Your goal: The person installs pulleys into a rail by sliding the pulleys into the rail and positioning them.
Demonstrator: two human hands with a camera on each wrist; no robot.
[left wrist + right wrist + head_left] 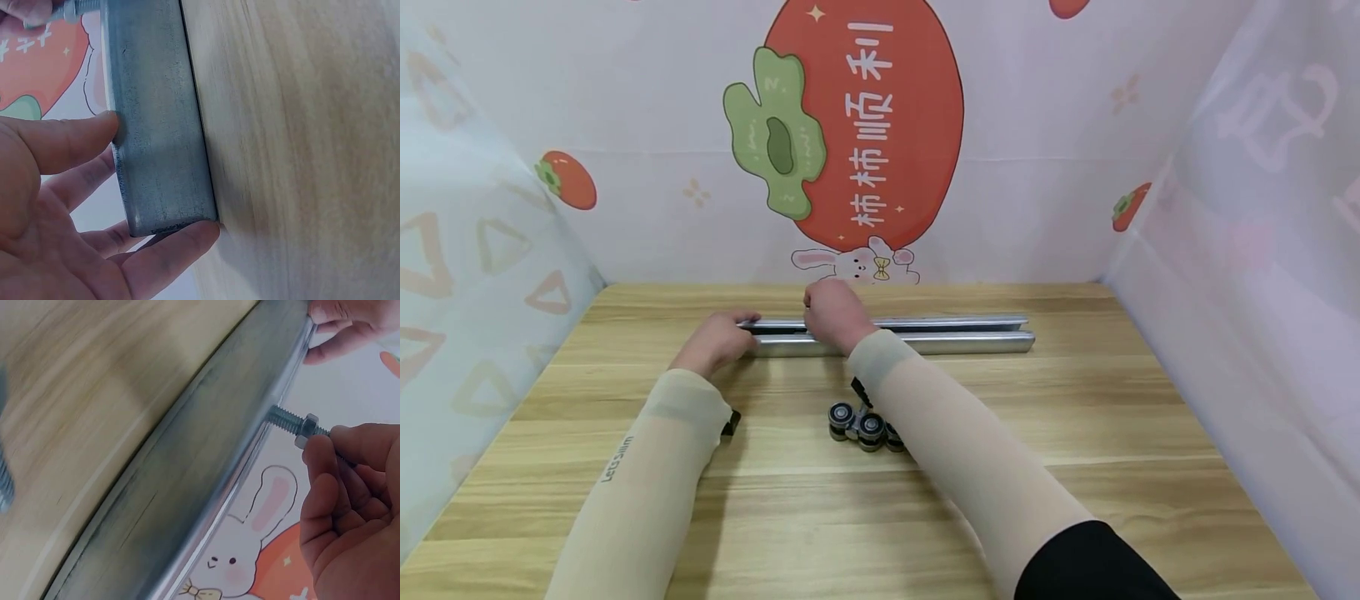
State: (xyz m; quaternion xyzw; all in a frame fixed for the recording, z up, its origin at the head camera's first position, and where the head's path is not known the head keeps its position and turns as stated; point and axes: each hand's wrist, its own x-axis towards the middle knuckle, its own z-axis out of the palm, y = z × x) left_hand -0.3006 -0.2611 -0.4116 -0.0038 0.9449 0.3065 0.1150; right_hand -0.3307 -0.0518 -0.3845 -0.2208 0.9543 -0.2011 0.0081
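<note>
A silver metal rail with a dark slot along its top lies across the far part of the table. At its left end is my left hand, thumb against the upper edge and fingers round the end of the rail. Farther along, my right hand is above the slot. In the right wrist view its fingers pinch a threaded bolt that stands up out of the rail. A hex nut sits on the bolt, just below the fingertips. The bolt's lower end is hidden inside the rail.
A roller trolley with several dark wheels lies on the wooden table, nearer than the rail and partly hidden by my right forearm. Behind the table hangs a white printed cloth, with more cloth on both sides.
</note>
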